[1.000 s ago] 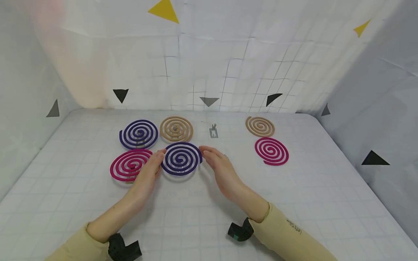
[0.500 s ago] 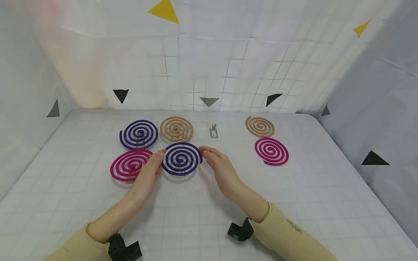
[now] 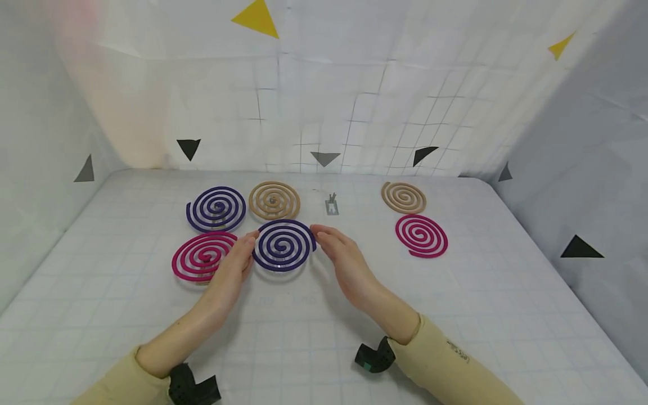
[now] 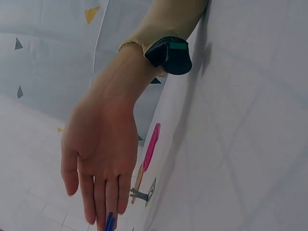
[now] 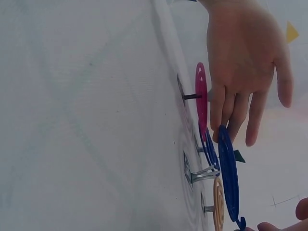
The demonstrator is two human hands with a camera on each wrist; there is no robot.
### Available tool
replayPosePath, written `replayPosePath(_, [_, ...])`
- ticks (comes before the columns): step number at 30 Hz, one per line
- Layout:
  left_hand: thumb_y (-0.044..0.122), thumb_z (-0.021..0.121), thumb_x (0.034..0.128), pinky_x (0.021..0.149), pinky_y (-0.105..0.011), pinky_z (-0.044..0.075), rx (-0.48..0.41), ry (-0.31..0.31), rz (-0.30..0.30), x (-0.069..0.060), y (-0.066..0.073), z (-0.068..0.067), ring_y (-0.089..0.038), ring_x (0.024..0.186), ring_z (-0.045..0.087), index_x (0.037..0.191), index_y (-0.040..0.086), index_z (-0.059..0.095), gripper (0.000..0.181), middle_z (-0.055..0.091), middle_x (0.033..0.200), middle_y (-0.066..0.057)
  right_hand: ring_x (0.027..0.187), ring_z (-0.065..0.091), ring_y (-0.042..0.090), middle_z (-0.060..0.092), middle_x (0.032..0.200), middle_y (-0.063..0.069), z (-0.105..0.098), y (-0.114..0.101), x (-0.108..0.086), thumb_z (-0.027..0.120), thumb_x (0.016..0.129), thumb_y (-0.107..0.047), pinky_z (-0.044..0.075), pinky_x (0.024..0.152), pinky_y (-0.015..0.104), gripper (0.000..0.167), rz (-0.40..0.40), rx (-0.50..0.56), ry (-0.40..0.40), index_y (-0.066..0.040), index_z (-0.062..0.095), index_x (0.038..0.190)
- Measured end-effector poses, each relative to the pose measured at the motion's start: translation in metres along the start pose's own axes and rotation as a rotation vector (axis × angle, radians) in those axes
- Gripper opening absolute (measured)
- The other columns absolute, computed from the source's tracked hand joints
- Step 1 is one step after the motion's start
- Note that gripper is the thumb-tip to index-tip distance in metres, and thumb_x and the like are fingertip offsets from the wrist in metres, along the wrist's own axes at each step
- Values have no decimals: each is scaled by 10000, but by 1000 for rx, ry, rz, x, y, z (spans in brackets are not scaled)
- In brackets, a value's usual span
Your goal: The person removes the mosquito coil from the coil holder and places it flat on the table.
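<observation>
A dark blue spiral mosquito coil [image 3: 283, 246] lies level between my two hands, just above the table. My left hand [image 3: 232, 264] touches its left edge with straight fingers. My right hand [image 3: 349, 267] has its straight fingertips at the right edge. In the right wrist view, a metal coil stand [image 5: 202, 173] has its prongs pointing at the blue coil [image 5: 229, 178]; I cannot tell whether they touch. The left wrist view shows my left palm [image 4: 106, 139] with the fingers extended and only a bit of the coil [image 4: 109, 222].
Left of centre, a second blue coil [image 3: 216, 208], a tan coil [image 3: 274, 200] and a pink coil [image 3: 202, 257] sit on metal stands. An uncovered metal stand [image 3: 331, 205] stands at the back middle. Another tan coil [image 3: 403, 197] and pink coil [image 3: 422, 235] lie on the right.
Both hands stay in almost the same place around the blue coil. The coil shifts very slightly to the right and away from me.
</observation>
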State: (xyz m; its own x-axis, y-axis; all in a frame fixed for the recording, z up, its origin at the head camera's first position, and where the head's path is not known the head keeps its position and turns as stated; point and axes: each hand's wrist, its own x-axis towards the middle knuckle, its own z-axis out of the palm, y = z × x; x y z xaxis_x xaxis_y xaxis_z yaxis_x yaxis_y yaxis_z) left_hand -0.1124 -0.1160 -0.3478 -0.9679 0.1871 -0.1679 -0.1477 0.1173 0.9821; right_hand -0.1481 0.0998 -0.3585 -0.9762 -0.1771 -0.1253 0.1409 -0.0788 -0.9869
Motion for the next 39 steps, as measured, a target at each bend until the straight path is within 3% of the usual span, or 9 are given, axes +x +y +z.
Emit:
replayPosePath(5, [401,280,1093,1240,-430,173,-6,7,31,6,6,8,-245,1548,124,1584,46,205,610,134,1673,-112,1453,378,241,505,1487,142,-9,-7,3,432,1059,-209,157,1259,437,440,-5,-37,-8,12,484,1436])
replayPosePath(20, [357,327,1072,1253,-470,161,104,59,133,42,22,38,-285,1525,203,1536,39,331,563,285,1624,-137,1492,304,200,451,1532,100,-43,-24,9,377,1083,-243,90,1271,406,460,-17,-37,11,-16,427,1480])
replayPosePath(29, [393,370,1052,1251,-476,155,87,58,103,65,30,66,-269,1523,212,1536,80,353,577,302,1622,-107,1506,282,208,385,1579,110,-69,-26,12,338,1095,-249,79,1271,394,487,-4,-22,51,-3,366,1514])
replayPosePath(35, [443,362,1041,1260,-453,115,103,47,77,77,34,83,-230,1543,141,1551,118,347,605,196,1666,-75,1510,272,216,350,1594,150,-87,-29,16,322,1097,-223,134,1262,337,498,-29,-26,66,42,333,1518])
replayPosePath(39, [448,356,1041,1257,-434,148,106,45,83,87,36,94,-214,1533,187,1536,129,374,589,274,1643,-61,1518,252,219,327,1605,156,-99,-32,18,321,1099,-224,116,1264,334,506,-28,-24,68,51,312,1523])
